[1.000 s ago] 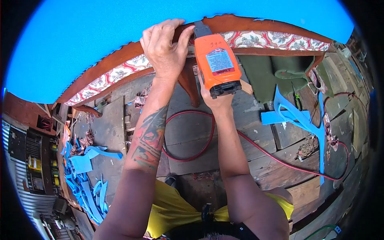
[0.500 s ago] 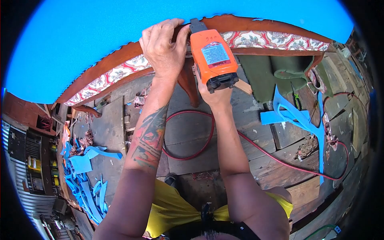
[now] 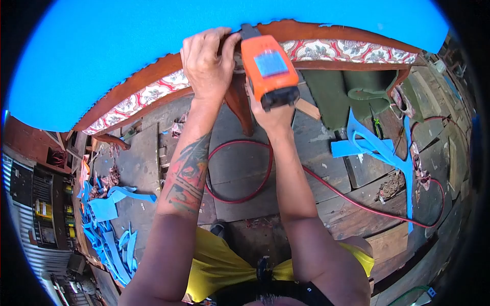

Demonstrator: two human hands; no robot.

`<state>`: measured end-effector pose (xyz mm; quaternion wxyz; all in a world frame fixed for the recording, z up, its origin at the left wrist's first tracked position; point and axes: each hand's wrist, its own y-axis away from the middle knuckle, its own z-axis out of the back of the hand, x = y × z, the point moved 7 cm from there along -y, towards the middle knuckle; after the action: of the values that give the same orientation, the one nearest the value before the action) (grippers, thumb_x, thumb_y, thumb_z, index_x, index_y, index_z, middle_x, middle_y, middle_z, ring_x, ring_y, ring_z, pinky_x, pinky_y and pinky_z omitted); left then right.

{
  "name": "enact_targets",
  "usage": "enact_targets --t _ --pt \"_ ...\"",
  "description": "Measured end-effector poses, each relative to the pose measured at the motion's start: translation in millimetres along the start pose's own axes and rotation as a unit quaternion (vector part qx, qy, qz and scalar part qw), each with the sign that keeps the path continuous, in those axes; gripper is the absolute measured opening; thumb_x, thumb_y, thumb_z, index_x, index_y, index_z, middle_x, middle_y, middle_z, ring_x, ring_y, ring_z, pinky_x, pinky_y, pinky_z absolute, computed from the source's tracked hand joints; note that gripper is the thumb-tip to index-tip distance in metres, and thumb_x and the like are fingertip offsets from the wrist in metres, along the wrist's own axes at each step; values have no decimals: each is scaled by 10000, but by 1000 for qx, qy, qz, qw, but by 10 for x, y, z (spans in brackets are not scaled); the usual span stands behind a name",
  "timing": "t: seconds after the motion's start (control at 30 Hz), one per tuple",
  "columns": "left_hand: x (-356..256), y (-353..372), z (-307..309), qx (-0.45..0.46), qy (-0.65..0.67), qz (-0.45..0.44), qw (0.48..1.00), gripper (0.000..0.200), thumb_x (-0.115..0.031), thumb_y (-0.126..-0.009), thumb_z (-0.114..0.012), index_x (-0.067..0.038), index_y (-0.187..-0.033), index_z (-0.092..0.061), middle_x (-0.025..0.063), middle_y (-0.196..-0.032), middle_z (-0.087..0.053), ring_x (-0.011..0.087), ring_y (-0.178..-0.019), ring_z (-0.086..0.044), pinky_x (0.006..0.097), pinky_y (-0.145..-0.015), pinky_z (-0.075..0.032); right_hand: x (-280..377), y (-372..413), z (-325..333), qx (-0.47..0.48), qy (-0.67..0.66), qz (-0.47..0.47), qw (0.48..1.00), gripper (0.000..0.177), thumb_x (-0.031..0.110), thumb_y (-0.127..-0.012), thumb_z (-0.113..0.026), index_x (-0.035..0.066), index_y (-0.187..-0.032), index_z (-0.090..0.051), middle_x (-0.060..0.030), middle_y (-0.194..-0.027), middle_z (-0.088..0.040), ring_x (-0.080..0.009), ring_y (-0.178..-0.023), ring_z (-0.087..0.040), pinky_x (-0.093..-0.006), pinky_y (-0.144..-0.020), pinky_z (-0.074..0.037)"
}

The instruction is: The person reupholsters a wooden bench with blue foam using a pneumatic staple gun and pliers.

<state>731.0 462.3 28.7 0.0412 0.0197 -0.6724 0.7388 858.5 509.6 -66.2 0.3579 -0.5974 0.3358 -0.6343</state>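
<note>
A blue foam sheet (image 3: 122, 46) covers the seat of a wooden-framed piece of furniture (image 3: 326, 31), its ragged front edge lying along the brown rail. My left hand (image 3: 208, 64) is closed at that edge, fingertips curled over the foam and thumb close to the tool's nose. In my right hand (image 3: 270, 118) is an orange staple gun (image 3: 269, 64), gripped from beneath, its dark nose meeting the foam's edge just right of my left thumb. The staple gun's body hides most of my right fingers. Below the rail runs a floral fabric band (image 3: 326, 50).
A red air hose (image 3: 326, 181) loops across the plank floor. Blue foam scraps (image 3: 109, 245) pile up at left, with another foam strip (image 3: 375, 148) at right beside green-handled pliers (image 3: 377, 127). Dark green material (image 3: 326, 97) lies under the furniture. A wooden leg (image 3: 240, 109) stands between my arms.
The staple gun has shifted slightly left and is blurred by motion, with its nose still at the foam's edge. My left hand has barely moved.
</note>
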Motion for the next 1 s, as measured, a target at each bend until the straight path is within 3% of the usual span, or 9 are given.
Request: enact_targets --t 0.33,0.4,0.83,0.93,1.0 --pt "123 27 119 14 35 6 999 206 -81 -781 -836 -73 -948 -716 74 -914 -720 275 -841 -652 375 -773 -521 207 41 -94 -19 -16 66 997 116 108 -788 -777 61 -891 -749 -72 -870 -754 -284 -788 -722 -395 -750 -566" --pt "132 17 119 17 36 6 999 198 -79 -784 -834 -73 -944 -718 75 -912 -722 273 -838 -654 373 -771 -525 156 69 -119 -23 -32 54 998 340 138 -691 -832 55 -985 -682 -116 -845 -725 -332 -776 -735 -416 -701 -581" --pt "160 28 78 -3 33 12 999 170 -95 -781 -839 -92 -915 -734 58 -872 -728 259 -804 -662 361 -755 -532 95 92 -177 -30 -1 78 997 325 140 -669 -829 72 -944 -671 -98 -823 -720 -338 -739 -721 -425 -684 -570" --pt "158 32 87 -5 31 13 999 162 -95 -781 -838 -95 -905 -733 55 -865 -726 256 -799 -662 360 -749 -530 135 88 -169 -21 19 77 997 306 135 -673 -815 77 -934 -667 -95 -810 -713 -343 -725 -712 -432 -677 -565" --pt "146 1 86 -8 32 9 999 158 -94 -781 -838 -96 -898 -732 54 -862 -725 255 -797 -662 359 -746 -529 197 77 -137 4 35 49 998 112 112 -853 -756 66 -956 -760 -78 -930 -762 -292 -835 -723 -414 -773 -553"
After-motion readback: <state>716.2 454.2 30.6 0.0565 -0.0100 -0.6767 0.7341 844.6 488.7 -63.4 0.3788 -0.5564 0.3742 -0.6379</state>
